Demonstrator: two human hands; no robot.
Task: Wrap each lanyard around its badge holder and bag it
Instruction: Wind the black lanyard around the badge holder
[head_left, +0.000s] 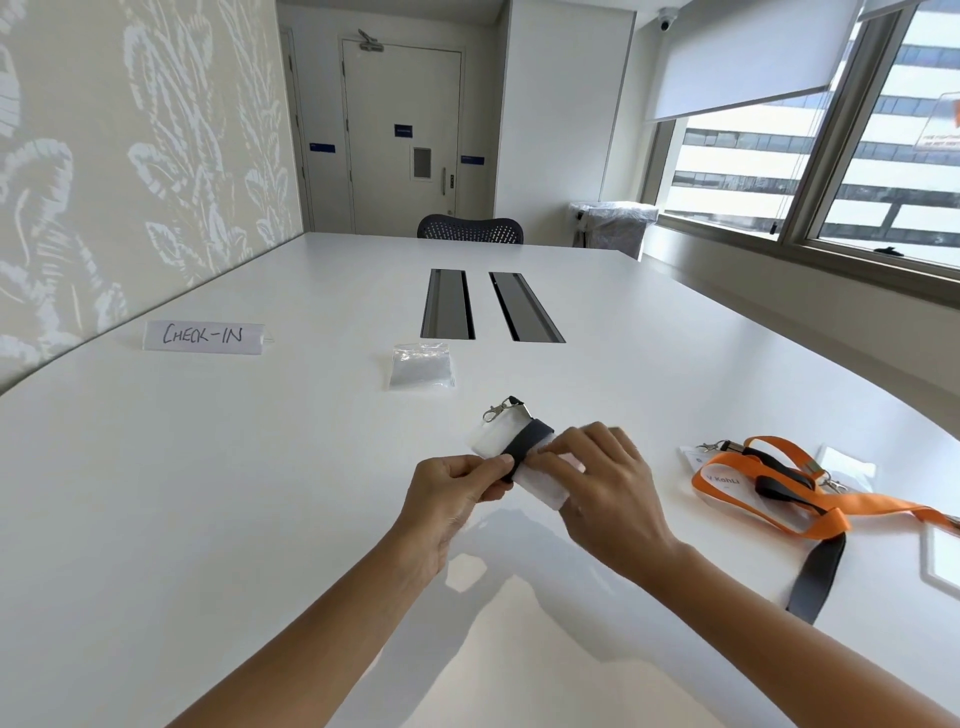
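Observation:
A clear badge holder is held just above the white table, with a dark navy lanyard wound around its middle. The lanyard's metal clip sticks out at the far end. My left hand pinches the wrapped lanyard and holder from the left. My right hand grips the holder's right side, fingers on the band. A stack of clear zip bags lies flat beyond the hands.
At the right lie an orange lanyard and a dark lanyard tangled over badge holders. A CHECK-IN sign stands at the left. Two cable slots are set in the table, and a chair stands at the far end.

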